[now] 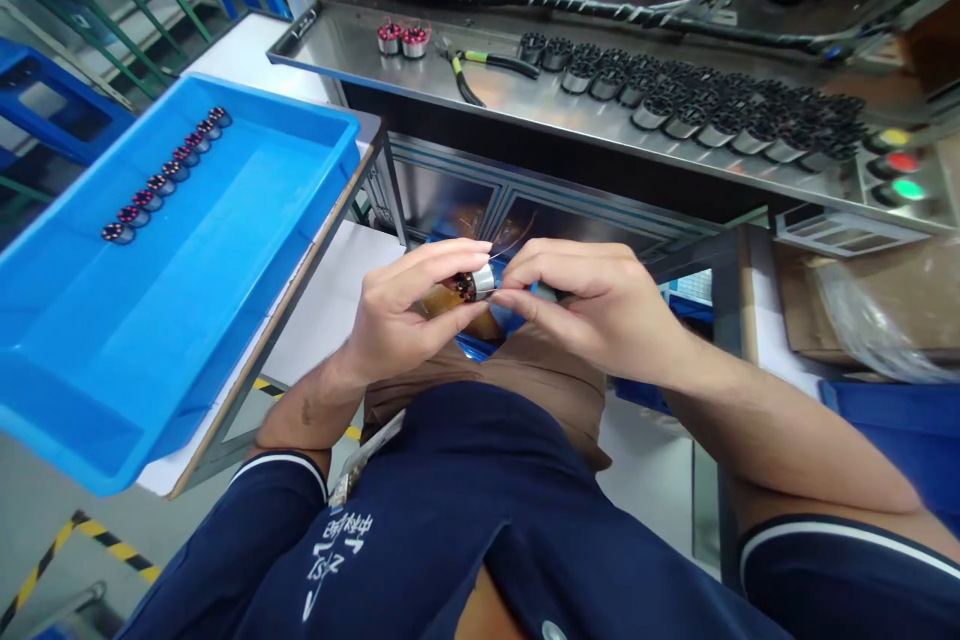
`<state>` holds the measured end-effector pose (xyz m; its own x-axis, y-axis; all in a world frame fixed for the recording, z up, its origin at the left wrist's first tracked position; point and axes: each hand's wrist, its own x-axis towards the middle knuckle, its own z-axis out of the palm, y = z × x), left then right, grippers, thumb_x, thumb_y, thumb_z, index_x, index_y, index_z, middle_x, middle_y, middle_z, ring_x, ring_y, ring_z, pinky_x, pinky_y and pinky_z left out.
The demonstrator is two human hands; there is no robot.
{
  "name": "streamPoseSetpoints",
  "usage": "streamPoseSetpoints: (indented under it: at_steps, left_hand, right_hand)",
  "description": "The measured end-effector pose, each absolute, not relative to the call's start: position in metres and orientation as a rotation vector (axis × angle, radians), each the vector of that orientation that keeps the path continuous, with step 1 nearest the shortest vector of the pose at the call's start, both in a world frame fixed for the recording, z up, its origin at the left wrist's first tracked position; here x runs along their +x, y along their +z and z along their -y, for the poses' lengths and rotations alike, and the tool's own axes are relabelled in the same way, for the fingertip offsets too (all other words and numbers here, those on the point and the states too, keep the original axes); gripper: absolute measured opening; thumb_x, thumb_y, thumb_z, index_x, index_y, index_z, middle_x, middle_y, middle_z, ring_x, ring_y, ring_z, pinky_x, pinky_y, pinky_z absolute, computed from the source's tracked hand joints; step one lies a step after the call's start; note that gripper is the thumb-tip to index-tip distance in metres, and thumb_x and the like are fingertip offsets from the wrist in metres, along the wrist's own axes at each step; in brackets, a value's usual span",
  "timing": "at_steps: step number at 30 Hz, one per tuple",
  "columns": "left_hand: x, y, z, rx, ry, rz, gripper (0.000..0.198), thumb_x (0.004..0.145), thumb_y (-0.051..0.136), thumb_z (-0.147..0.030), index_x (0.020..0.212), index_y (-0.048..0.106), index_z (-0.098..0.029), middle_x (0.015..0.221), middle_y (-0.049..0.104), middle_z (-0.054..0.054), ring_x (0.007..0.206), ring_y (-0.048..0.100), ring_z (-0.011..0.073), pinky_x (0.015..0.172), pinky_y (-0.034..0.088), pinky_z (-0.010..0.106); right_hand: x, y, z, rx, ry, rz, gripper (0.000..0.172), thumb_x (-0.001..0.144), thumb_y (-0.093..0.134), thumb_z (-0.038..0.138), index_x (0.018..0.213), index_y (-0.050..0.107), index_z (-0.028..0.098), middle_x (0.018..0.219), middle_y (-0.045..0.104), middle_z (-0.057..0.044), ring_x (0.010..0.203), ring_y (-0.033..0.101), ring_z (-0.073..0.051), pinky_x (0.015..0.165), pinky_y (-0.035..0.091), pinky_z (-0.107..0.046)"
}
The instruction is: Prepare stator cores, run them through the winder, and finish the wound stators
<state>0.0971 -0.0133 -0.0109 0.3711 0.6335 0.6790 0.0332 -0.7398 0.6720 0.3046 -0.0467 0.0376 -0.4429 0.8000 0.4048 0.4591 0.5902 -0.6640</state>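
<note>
Over the lap, my left hand [405,305] grips a small round metal part [482,281] with a dark, copper-coloured wound end. Its fingers and thumb close round the part from the left. My right hand [581,295] is pinched at the part's right side, fingertips and thumb close together. A thin wire [514,242] rises between the two hands. Whatever lies between the right fingertips is too small to make out.
A blue tray [225,210] at left holds a row of several wound parts [165,178]. On the metal shelf [300,55] are two red-wound parts [403,40], pliers [469,75] and several dark-topped parts [675,100]. Lit buttons [904,165] stand at right.
</note>
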Motion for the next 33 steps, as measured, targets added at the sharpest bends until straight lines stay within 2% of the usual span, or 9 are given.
streamPoseSetpoints:
  at_steps: [5, 7, 10, 14, 18, 21, 27, 31, 33]
  left_hand:
    - [0.081, -0.015, 0.012, 1.824, 1.336, -0.621, 0.045, 0.075, 0.082, -0.018, 0.118, 0.072, -0.024, 0.120, 0.075, 0.010, 0.114, 0.070, 0.0232, 0.096, 0.061, 0.037]
    - [0.079, -0.017, 0.010, 1.643, 1.356, -0.645, 0.043, 0.075, 0.083, -0.018, 0.116, 0.073, -0.024, 0.118, 0.075, 0.011, 0.111, 0.072, 0.0223, 0.091, 0.063, 0.033]
    - [0.083, -0.018, 0.005, 1.376, 1.371, -0.677, 0.041, 0.073, 0.085, -0.020, 0.112, 0.074, -0.022, 0.114, 0.077, 0.010, 0.094, 0.075, 0.0176, 0.080, 0.064, 0.027]
    - [0.089, -0.016, -0.003, 1.152, 1.365, -0.748, 0.040, 0.070, 0.087, -0.025, 0.108, 0.073, -0.020, 0.111, 0.077, 0.009, 0.077, 0.074, 0.0124, 0.071, 0.064, 0.023]
    - [0.082, -0.013, -0.004, 1.153, 1.420, -0.785, 0.035, 0.073, 0.084, -0.029, 0.104, 0.072, -0.019, 0.113, 0.076, 0.009, 0.077, 0.073, 0.0119, 0.070, 0.064, 0.024]
    - [0.075, -0.009, -0.001, 1.172, 1.444, -0.824, 0.028, 0.078, 0.079, -0.034, 0.101, 0.072, -0.020, 0.112, 0.076, 0.008, 0.077, 0.072, 0.0114, 0.067, 0.064, 0.022]
    - [0.077, -0.004, 0.008, 1.238, 1.460, -0.809, 0.026, 0.080, 0.076, -0.035, 0.102, 0.071, -0.022, 0.114, 0.076, 0.007, 0.077, 0.071, 0.0117, 0.067, 0.063, 0.024]
    - [0.082, 0.000, 0.013, 1.256, 1.446, -0.815, 0.024, 0.081, 0.075, -0.032, 0.103, 0.072, -0.022, 0.115, 0.076, 0.007, 0.079, 0.072, 0.0117, 0.067, 0.063, 0.024]
    - [0.084, 0.002, 0.015, 1.241, 1.440, -0.818, 0.025, 0.080, 0.076, -0.033, 0.102, 0.072, -0.021, 0.113, 0.076, 0.007, 0.077, 0.072, 0.0116, 0.067, 0.064, 0.024]
  right_hand:
    - [0.320, 0.059, 0.004, -0.955, 0.676, 2.215, 0.026, 0.093, 0.065, 0.040, 0.076, 0.068, 0.022, 0.070, 0.068, 0.001, 0.061, 0.061, -0.013, 0.059, 0.049, -0.027]
    - [0.331, 0.062, -0.043, -1.035, 0.508, 2.160, 0.024, 0.089, 0.070, 0.042, 0.079, 0.070, 0.020, 0.073, 0.070, 0.000, 0.064, 0.063, -0.014, 0.062, 0.051, -0.028]
    - [0.340, 0.050, -0.137, -1.190, 0.097, 1.944, 0.035, 0.076, 0.083, 0.045, 0.091, 0.070, 0.016, 0.094, 0.074, -0.008, 0.085, 0.068, -0.020, 0.080, 0.055, -0.034]
    - [0.325, 0.015, -0.231, -1.488, 0.022, 1.875, 0.060, 0.054, 0.093, 0.046, 0.094, 0.065, 0.010, 0.117, 0.069, -0.023, 0.110, 0.067, -0.032, 0.098, 0.051, -0.048]
    - [0.306, -0.008, -0.247, -1.682, 0.110, 1.859, 0.054, 0.057, 0.085, 0.049, 0.076, 0.057, 0.007, 0.116, 0.066, -0.034, 0.120, 0.061, -0.038, 0.102, 0.043, -0.050]
    - [0.308, -0.009, -0.245, -1.680, 0.158, 1.852, 0.043, 0.065, 0.078, 0.040, 0.059, 0.044, 0.014, 0.120, 0.065, -0.033, 0.126, 0.058, -0.034, 0.100, 0.042, -0.039]
    - [0.326, -0.003, -0.242, -1.619, 0.242, 1.876, 0.049, 0.066, 0.074, 0.026, 0.048, 0.029, 0.020, 0.119, 0.067, -0.030, 0.128, 0.056, -0.030, 0.097, 0.039, -0.034]
    - [0.327, 0.006, -0.231, -1.557, 0.312, 1.845, 0.048, 0.063, 0.075, 0.014, 0.045, 0.030, 0.019, 0.106, 0.073, -0.024, 0.108, 0.067, -0.015, 0.081, 0.041, -0.019]
    - [0.329, 0.017, -0.227, -1.538, 0.344, 1.827, 0.044, 0.067, 0.071, 0.011, 0.045, 0.034, 0.017, 0.093, 0.075, -0.015, 0.092, 0.068, -0.006, 0.070, 0.039, -0.015]
